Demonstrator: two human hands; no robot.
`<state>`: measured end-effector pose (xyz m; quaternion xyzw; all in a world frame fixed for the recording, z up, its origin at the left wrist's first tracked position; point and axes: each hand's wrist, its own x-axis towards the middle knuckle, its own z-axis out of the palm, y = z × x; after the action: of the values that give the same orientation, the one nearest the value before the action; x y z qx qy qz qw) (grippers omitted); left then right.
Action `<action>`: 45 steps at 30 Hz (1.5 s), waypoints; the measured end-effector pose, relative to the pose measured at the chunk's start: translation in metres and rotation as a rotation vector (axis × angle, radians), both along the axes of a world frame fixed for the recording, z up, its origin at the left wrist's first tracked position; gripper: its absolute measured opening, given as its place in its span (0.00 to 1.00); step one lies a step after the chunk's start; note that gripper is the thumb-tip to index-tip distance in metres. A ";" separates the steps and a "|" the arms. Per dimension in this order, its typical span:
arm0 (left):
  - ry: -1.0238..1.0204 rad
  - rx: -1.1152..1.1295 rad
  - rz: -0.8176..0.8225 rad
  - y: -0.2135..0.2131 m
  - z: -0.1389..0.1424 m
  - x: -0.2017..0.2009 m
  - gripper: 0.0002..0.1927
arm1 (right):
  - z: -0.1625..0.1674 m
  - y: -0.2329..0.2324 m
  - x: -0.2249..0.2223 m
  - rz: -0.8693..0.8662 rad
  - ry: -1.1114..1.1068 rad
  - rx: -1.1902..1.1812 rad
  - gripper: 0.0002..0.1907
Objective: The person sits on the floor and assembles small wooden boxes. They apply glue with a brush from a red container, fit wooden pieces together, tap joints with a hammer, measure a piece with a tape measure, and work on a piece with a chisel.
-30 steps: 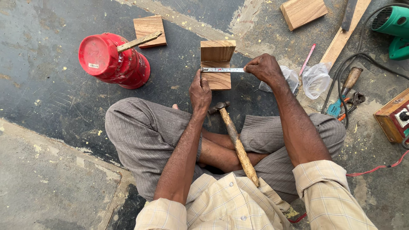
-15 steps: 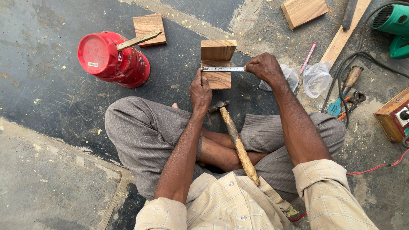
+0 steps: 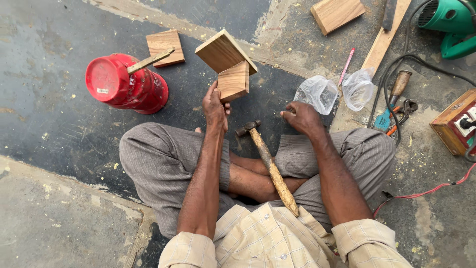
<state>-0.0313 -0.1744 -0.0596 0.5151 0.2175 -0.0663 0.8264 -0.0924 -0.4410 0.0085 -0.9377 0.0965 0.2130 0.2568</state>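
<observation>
Item one: my left hand [image 3: 215, 106], closed on the lower of two joined wooden blocks [image 3: 229, 64]. The assembly is tipped up off the floor, the upper, wider block tilted toward the far side, the narrower block below it with its end grain facing me. My thumb and fingers wrap the lower block's near left edge.

Item two: my right hand [image 3: 302, 116], low above the floor just beyond my right knee, fingers curled loosely; I cannot tell whether it pinches anything small. It is apart from the blocks.

Item three: a hammer [image 3: 267, 161] with a wooden handle, lying across my crossed legs, head pointing toward the blocks, between my two hands; neither hand touches it.

Item four: a red bucket [image 3: 124, 84] upside down on the dark floor, left of the blocks, with a thin wooden strip [image 3: 151, 59] resting across its base.

Item five: a flat square wood offcut [image 3: 165, 47] just beyond the bucket, on the floor.

Item six: two crumpled clear plastic bags [image 3: 320, 93], side by side, just beyond my right hand.

Item seven: a pink pencil [image 3: 346, 65] and a long wooden plank [image 3: 384, 37] toward the far right.

Item eight: another wood block [image 3: 338, 14] at the far edge, and a green power tool [image 3: 446, 22] in the far right corner with a black cable [image 3: 396, 67].
</observation>
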 end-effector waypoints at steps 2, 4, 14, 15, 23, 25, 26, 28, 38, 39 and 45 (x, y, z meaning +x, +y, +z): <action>-0.015 -0.083 0.006 0.006 0.009 -0.003 0.25 | -0.005 0.008 -0.001 0.091 -0.344 -0.136 0.22; -0.030 -0.122 -0.016 0.009 0.025 -0.012 0.25 | 0.000 0.016 0.004 0.027 -0.505 0.041 0.25; 0.062 -0.043 -0.174 0.002 0.134 -0.078 0.27 | 0.019 0.032 0.002 -0.242 -0.301 1.302 0.25; 0.066 -0.055 -0.171 0.001 0.139 -0.080 0.27 | 0.020 0.030 -0.002 -0.220 -0.303 1.326 0.25; 0.091 0.030 -0.183 0.005 0.153 -0.075 0.33 | 0.037 0.033 -0.008 -0.182 -0.264 1.310 0.28; 0.069 0.006 -0.176 0.007 0.152 -0.074 0.34 | 0.040 0.036 -0.009 -0.175 -0.273 1.302 0.29; 0.076 0.016 -0.176 0.007 0.152 -0.074 0.34 | 0.041 0.037 -0.009 -0.174 -0.277 1.292 0.29; 0.088 0.034 -0.176 0.008 0.150 -0.073 0.34 | 0.041 0.037 -0.011 -0.161 -0.286 1.285 0.29; 0.014 0.278 -0.285 0.014 0.142 -0.067 0.40 | 0.032 0.038 -0.010 -0.258 -0.225 1.386 0.30; -0.038 0.388 -0.336 0.015 0.141 -0.065 0.41 | 0.031 0.038 -0.010 -0.279 -0.212 1.378 0.29; -0.342 1.013 -0.444 0.033 0.140 -0.046 0.38 | 0.015 0.041 -0.005 -0.342 -0.168 1.252 0.23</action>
<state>-0.0777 -0.1410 0.0799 0.8831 -0.0277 -0.0418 0.4664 -0.0974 -0.4003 0.0234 -0.5957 0.0818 0.1112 0.7913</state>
